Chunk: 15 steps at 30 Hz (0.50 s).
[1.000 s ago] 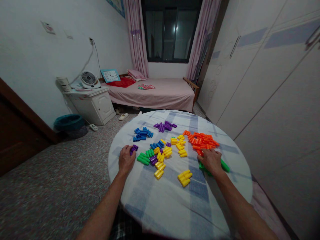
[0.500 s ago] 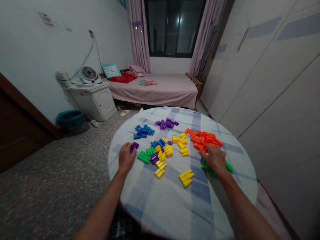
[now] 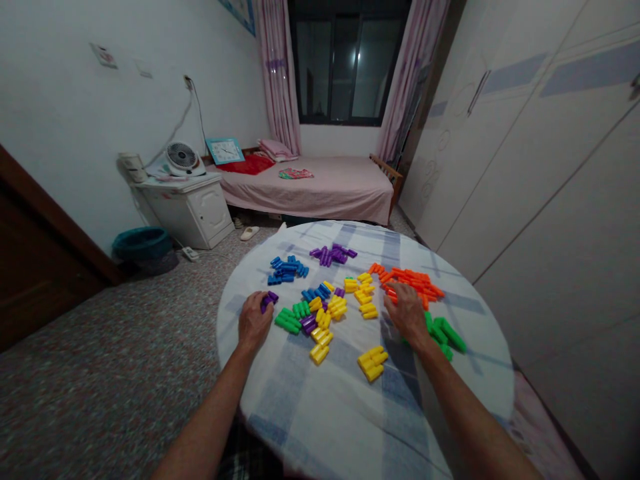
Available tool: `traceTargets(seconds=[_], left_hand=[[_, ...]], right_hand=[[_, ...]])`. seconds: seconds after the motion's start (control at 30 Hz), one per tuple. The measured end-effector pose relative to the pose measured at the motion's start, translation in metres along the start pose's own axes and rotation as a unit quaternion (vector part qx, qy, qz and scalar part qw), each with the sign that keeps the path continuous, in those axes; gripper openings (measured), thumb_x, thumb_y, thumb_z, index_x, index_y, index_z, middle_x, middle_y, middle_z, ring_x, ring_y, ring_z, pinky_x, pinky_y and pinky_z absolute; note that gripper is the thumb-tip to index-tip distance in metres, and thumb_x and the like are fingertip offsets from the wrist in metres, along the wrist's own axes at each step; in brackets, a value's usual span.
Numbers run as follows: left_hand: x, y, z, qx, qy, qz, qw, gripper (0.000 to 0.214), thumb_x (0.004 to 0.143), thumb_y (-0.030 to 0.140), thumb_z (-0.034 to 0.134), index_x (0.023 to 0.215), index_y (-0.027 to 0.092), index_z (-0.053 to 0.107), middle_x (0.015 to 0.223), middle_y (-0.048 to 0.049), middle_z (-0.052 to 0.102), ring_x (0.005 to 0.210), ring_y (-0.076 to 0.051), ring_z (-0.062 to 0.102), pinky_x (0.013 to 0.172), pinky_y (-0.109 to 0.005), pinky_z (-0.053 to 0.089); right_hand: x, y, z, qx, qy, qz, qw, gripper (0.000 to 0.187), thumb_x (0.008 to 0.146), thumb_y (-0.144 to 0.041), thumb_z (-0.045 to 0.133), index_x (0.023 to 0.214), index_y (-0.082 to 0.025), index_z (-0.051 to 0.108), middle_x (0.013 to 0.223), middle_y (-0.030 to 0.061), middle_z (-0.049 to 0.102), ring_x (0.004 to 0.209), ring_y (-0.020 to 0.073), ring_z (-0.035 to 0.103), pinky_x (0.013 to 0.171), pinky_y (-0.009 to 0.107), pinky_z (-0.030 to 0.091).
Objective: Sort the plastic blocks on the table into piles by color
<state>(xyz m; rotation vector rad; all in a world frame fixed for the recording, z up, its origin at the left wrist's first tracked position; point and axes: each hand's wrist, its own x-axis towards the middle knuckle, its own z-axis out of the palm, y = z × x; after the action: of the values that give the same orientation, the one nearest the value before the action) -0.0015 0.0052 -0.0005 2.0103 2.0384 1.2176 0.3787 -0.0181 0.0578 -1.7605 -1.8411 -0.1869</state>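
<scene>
A round worktop [image 3: 345, 407] under a pale cloth with blue bands carries small plastic pieces in five colours.

The left hand [image 3: 255, 321] is at the left side, its fingers curled over a few purple pieces [image 3: 270, 298]; whether it grips them or only rests on them, I cannot tell. This hand and these pieces are placed as they were half a second ago.

The right hand [image 3: 407, 311] has changed place. It has shifted left, and its bent fingertips are now at the near left edge of the orange pieces [image 3: 413, 279]. I cannot tell whether it has hold of one. Its move uncovers more of the green pieces [image 3: 445, 337], which now show plainly to the right of the wrist; a sliver of green also shows on the left.

The other groups lie as before. Blue pieces [image 3: 288, 271] are at far left, with a purple pile [image 3: 333, 255] at the far middle. In the centre, yellow pieces [image 3: 323, 333] mix with blue and purple ones, and a green cluster [image 3: 288, 321] sits on their left side. One yellow group [image 3: 373, 363] lies apart, nearer the person, between the two forearms.

Beyond the worktop is a bed [image 3: 330, 183] with a pink cover.
</scene>
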Motion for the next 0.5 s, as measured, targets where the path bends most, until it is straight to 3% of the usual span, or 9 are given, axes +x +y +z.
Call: traceTargets(seconds=[0.13,0.33,0.5], left_hand=[[-0.001,0.007,-0.005,-0.017,0.025,0.017,0.999,0.029,0.085,0.026,0.046,0.109,0.019,0.059,0.116,-0.0092,0.06,0.111,-0.023,0.053,0.1,-0.038,0.041],[-0.009,0.023,-0.015,-0.022,0.059,0.098,0.993,0.028,0.087,0.024,0.043,0.11,0.017,0.059,0.117,-0.01,0.059,0.113,-0.022,0.051,0.101,-0.037,0.04],[-0.023,0.061,-0.021,-0.03,-0.019,0.169,0.985,0.026,0.088,0.024,0.042,0.104,0.02,0.062,0.113,-0.0084,0.06,0.111,-0.022,0.052,0.099,-0.039,0.04]], right_hand=[[-0.036,-0.026,0.02,0.081,-0.031,-0.02,0.996,0.033,0.084,-0.024,0.044,0.113,-0.019,0.058,0.114,0.0104,0.059,0.111,0.0247,0.049,0.095,0.041,0.039],[-0.055,-0.029,0.037,0.163,0.022,0.024,0.986,0.031,0.084,-0.025,0.043,0.111,-0.017,0.056,0.113,0.012,0.057,0.107,0.0229,0.052,0.095,0.04,0.042],[-0.052,-0.024,0.038,0.19,0.036,0.055,0.98,0.033,0.082,-0.025,0.043,0.111,-0.018,0.055,0.11,0.0114,0.058,0.104,0.023,0.055,0.093,0.041,0.044]])
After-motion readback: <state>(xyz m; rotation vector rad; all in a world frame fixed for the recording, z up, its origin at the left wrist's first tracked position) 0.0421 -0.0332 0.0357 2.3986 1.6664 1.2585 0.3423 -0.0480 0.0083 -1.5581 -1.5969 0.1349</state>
